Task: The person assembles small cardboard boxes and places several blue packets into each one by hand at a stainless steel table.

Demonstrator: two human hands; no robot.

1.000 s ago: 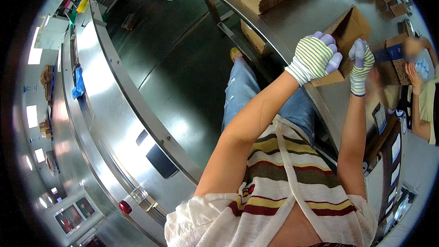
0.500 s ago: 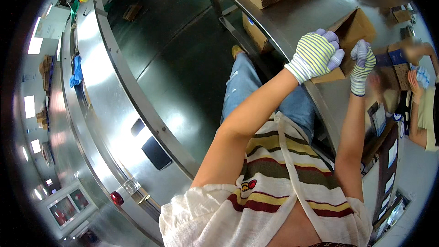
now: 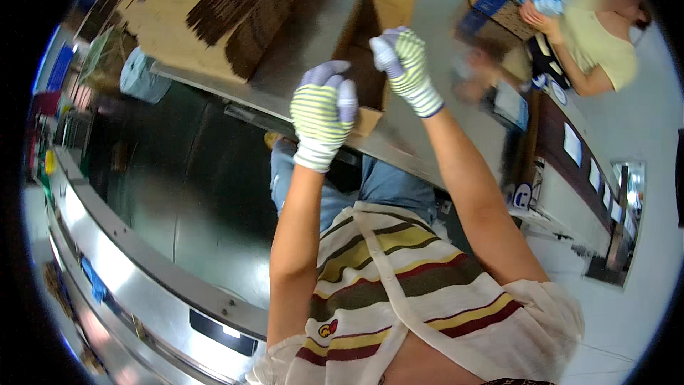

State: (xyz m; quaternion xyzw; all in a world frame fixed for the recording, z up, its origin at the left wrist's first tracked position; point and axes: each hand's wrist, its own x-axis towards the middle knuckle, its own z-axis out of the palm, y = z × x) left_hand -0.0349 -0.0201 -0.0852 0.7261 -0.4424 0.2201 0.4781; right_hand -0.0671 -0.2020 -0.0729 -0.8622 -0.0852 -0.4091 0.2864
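An open brown cardboard box (image 3: 349, 46) stands on the metal table, its near flap (image 3: 367, 121) folded outward toward me. My left hand (image 3: 323, 115), in a striped knit glove with purple fingertips, is at the box's left side with its fingers curled in. At the right side, my right hand (image 3: 405, 70) wears a matching glove, with thumb and fingers bent together at the box edge. Both hands appear closed on the box's sides, though the gloves hide the exact contact. The box's inside is dark, and I cannot make out any contents.
Stacked flat cardboard (image 3: 192, 21) lies to the left on the metal table (image 3: 292, 75). A person in a yellow top (image 3: 602, 46) holds a blue-and-white item (image 3: 545, 0) near blue-and-brown boxes (image 3: 491, 1). A light-blue bin (image 3: 142, 75) stands beyond the table. A steel counter (image 3: 142, 271) runs along my left.
My view has swung right, so the table, box and co-worker appear farther left. Both hands stay at the box; the left one now shows more upright and they are farther apart.
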